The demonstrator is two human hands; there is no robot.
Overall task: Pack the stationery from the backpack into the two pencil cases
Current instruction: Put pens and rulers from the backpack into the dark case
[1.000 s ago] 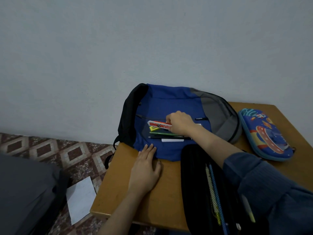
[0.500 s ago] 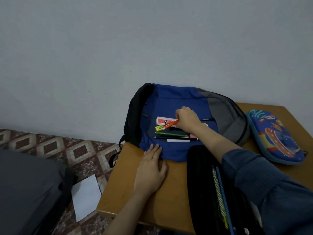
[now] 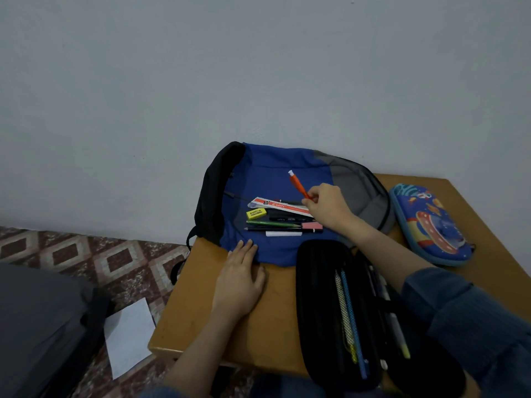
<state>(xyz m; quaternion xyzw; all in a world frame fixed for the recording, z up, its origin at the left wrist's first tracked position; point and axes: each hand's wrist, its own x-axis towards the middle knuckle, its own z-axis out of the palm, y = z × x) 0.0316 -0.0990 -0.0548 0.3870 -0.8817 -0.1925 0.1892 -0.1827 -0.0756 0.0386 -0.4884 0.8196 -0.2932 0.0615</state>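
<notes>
A blue, grey and black backpack (image 3: 275,168) lies flat on the wooden table (image 3: 275,311). Stationery rests on it: a red-and-white box (image 3: 275,204), a yellow eraser (image 3: 256,214), a green pen (image 3: 273,224), a pink eraser (image 3: 311,226) and a white stick (image 3: 283,233). My right hand (image 3: 327,206) pinches an orange pen (image 3: 298,185) and holds it tilted above the backpack. My left hand (image 3: 240,280) lies flat on the table, fingertips touching the backpack's edge. An open black pencil case (image 3: 321,297) holding pens sits at the front right. A closed blue rocket-print case (image 3: 431,222) lies at the right.
A grey wall stands right behind the table. To the left the floor is patterned tile (image 3: 86,254), with a white sheet of paper (image 3: 129,337) and a dark grey bag (image 3: 37,326) on it. My right sleeve (image 3: 465,320) crosses over the black case.
My right hand has lifted the orange pen off the stationery pile and raised it, tip pointing up and to the left. My left hand has stayed flat on the table.
</notes>
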